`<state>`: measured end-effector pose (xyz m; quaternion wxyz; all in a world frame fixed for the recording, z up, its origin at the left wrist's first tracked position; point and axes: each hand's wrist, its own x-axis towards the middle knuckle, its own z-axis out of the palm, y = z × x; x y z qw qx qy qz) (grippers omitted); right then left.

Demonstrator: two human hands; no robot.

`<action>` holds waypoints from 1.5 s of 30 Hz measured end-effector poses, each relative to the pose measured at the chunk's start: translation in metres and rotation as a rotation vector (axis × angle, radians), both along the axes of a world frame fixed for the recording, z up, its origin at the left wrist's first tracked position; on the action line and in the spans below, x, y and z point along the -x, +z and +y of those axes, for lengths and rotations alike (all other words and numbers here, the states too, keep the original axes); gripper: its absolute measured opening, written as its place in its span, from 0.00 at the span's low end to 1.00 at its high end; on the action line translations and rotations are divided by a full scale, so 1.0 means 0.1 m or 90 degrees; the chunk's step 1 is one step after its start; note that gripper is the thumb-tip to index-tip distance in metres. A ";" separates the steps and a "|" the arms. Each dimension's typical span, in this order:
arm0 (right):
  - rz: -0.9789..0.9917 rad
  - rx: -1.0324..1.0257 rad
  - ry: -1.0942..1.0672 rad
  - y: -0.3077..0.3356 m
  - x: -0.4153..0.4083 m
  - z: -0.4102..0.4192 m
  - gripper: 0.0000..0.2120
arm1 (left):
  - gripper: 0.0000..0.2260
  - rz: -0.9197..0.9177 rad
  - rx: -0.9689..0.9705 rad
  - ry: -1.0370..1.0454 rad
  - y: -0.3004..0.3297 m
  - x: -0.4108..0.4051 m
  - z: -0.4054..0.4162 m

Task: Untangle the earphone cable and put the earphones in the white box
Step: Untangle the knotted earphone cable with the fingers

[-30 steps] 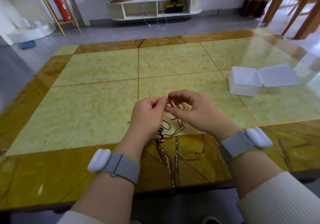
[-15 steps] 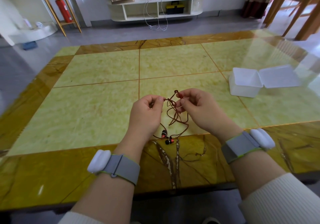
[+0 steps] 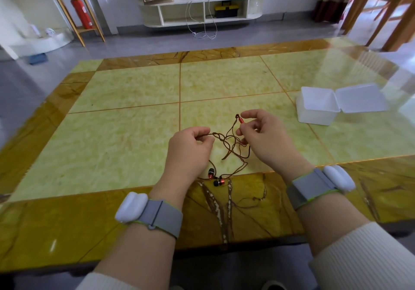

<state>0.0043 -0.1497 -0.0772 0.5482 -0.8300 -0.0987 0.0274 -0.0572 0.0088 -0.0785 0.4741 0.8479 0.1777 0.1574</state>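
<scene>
A thin brown earphone cable hangs in a loose tangle between my hands above the table. My left hand pinches one strand at the tangle's left side. My right hand pinches the red plug end between thumb and forefinger, held a little higher. Two red and black earbuds dangle low, near the yellow slab's front edge. The white box stands open at the right, its lid folded flat beside it.
The table is a glossy yellow stone top with a brown border. Wooden chairs stand beyond the far right corner. A low white shelf and a red fire extinguisher are against the back wall.
My hands have moved apart, spreading the tangle wider. My right hand has lifted the plug end up and to the right. The earbuds now hang free below.
</scene>
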 end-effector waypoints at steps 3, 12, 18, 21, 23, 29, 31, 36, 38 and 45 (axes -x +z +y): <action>-0.006 0.034 -0.002 0.00 -0.01 -0.01 0.07 | 0.08 0.030 -0.073 0.014 -0.04 -0.02 0.02; -0.142 0.063 0.071 0.04 0.07 0.05 0.06 | 0.07 0.069 -0.034 -0.008 -0.02 -0.01 -0.01; -0.113 0.109 0.132 0.00 0.07 0.06 0.05 | 0.03 0.001 0.103 -0.024 -0.01 -0.02 -0.03; -0.101 0.101 0.115 0.00 0.06 0.04 0.06 | 0.03 -0.020 0.162 -0.043 0.00 -0.02 -0.05; -0.091 0.090 0.127 0.00 0.07 0.05 0.06 | 0.06 -0.039 0.195 -0.051 0.01 -0.01 -0.06; -0.094 0.062 0.136 0.01 0.07 0.05 0.05 | 0.08 -0.054 0.205 -0.076 0.00 0.00 -0.04; -0.091 0.061 0.131 0.01 0.07 0.05 0.04 | 0.07 -0.049 0.197 -0.091 0.00 0.00 -0.05; -0.045 0.039 0.119 0.05 0.08 0.06 0.04 | 0.02 -0.039 0.198 -0.090 0.02 0.02 -0.06; -0.023 0.013 0.102 0.05 0.08 0.05 0.06 | 0.02 -0.036 0.211 -0.084 0.03 0.02 -0.06; 0.021 -0.069 0.109 0.08 0.06 0.04 0.06 | 0.01 -0.036 0.279 -0.100 0.05 0.04 -0.07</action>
